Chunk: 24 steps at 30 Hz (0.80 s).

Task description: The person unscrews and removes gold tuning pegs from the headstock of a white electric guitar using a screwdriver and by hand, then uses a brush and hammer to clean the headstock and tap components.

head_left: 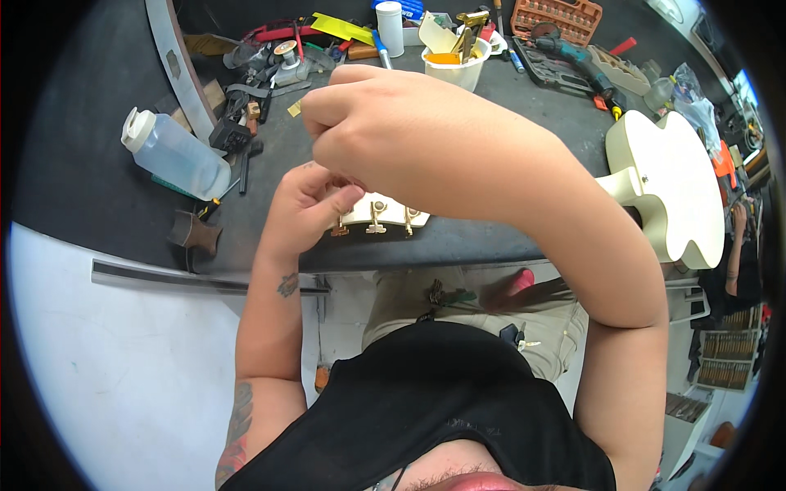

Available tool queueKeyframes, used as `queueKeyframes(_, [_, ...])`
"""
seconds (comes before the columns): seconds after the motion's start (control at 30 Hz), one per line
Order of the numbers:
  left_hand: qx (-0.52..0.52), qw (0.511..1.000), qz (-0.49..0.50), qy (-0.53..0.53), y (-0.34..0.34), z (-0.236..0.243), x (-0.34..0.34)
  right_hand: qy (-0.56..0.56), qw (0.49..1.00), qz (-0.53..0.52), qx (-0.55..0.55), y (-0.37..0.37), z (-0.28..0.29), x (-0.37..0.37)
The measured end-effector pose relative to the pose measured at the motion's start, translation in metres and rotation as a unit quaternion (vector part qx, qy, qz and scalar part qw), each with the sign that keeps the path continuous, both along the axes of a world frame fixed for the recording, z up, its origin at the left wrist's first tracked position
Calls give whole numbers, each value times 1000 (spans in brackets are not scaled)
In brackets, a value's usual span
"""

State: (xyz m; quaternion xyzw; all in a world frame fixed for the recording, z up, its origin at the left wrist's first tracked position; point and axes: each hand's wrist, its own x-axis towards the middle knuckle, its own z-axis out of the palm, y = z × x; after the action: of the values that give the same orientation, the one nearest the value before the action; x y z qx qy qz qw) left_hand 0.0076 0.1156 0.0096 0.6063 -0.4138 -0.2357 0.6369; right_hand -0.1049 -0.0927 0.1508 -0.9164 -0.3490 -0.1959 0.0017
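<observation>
Left hand has its thumb bent in at the left end of the white headstock, 3 gold tuners showing; right hand curled over it, fingertips hidden, can't tell what either grips. Headstock is by the near edge of the tabletop, white guitar body well right. Translucent bottle left, teal power tool far right.
</observation>
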Motion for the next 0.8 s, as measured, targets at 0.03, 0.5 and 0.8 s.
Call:
queueKeyframes(0.03, [-1, 1000, -1, -1, 0, 0, 0, -1, 1000, -1, -1, -1, -3, 1])
queueKeyframes(0.5, [-71, 997, -12, 25, -2, -4, -1, -30, 997, 31, 67, 0, -8, 2])
queueKeyframes(0.8, [-85, 994, 37, 59, -10, 1, -6, 136, 953, -238, 126, 28, 11, -4])
